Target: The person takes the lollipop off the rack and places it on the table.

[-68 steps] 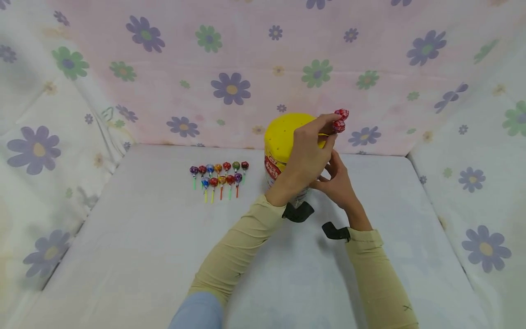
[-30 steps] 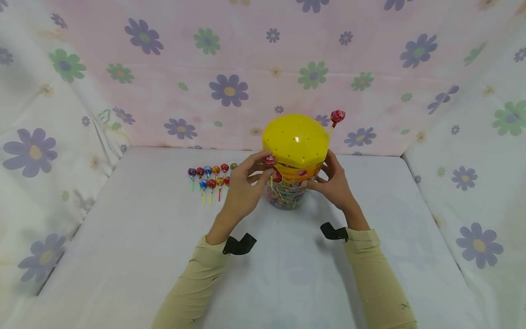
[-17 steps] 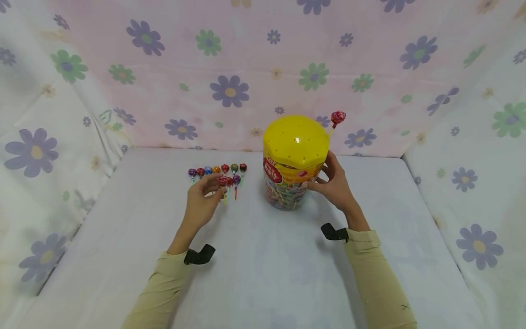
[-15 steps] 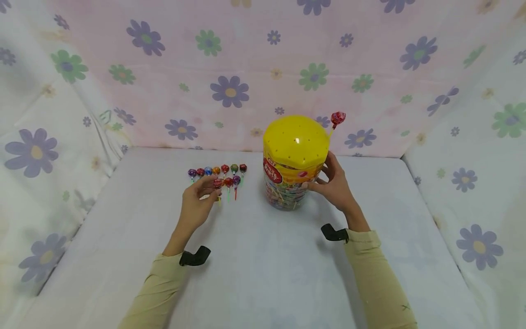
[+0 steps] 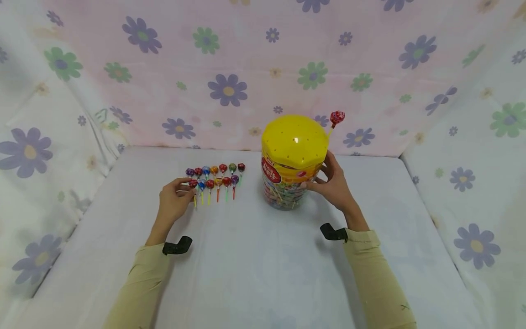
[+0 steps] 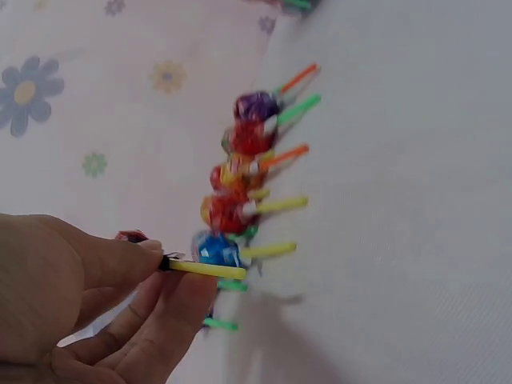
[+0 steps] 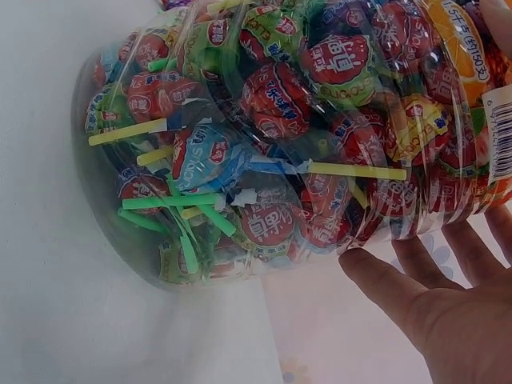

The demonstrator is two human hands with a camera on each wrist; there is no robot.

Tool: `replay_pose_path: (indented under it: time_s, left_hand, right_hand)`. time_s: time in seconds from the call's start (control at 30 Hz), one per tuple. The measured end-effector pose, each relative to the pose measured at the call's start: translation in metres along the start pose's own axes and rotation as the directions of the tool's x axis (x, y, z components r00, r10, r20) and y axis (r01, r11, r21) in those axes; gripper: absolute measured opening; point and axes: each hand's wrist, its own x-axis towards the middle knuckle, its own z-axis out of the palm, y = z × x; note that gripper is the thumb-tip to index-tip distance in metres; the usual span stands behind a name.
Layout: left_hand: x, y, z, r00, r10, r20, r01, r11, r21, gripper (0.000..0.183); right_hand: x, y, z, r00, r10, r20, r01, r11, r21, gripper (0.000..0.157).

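Note:
My left hand (image 5: 173, 203) pinches a red lollipop (image 5: 193, 183) by its top end, stick pointing toward me, at the left end of the front row of lollipops (image 5: 218, 182). In the left wrist view its yellow stick (image 6: 210, 270) sticks out past the thumb and fingers, close to a blue lollipop (image 6: 216, 250). My right hand (image 5: 339, 187) holds the right side of a clear candy jar (image 5: 283, 194) with a yellow lid (image 5: 295, 139). Lollipops fill the jar in the right wrist view. Another red lollipop (image 5: 337, 118) stands up at the lid's right edge.
Behind the front row lies a back row of lollipops (image 5: 223, 167) in mixed colours. A white cloth (image 5: 263, 269) covers the table. Floral fabric (image 5: 230, 50) hangs behind and along both sides.
My left hand has left the jar's lid with one red lollipop and carried it left to the front row's end. The other red one stayed at the lid. The right hand keeps its place.

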Motion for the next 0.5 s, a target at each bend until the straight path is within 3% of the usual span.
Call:
replay_pose_path:
  time_s: [0.23,0.5]
  left_hand:
    - [0.015,-0.015,-0.004,0.995,-0.087,0.038,0.083,0.992,0.098,0.036]
    - [0.024,-0.024,0.000,0.996,-0.079,0.031,0.073,0.986,0.147,0.037]
  right_hand:
    - [0.000,-0.001,0.000,1.000,0.004,0.004,-0.004,1.000,0.000,0.097]
    - [0.000,-0.002,0.001,1.000,-0.019,0.009,0.019,1.000,-0.003,0.097]
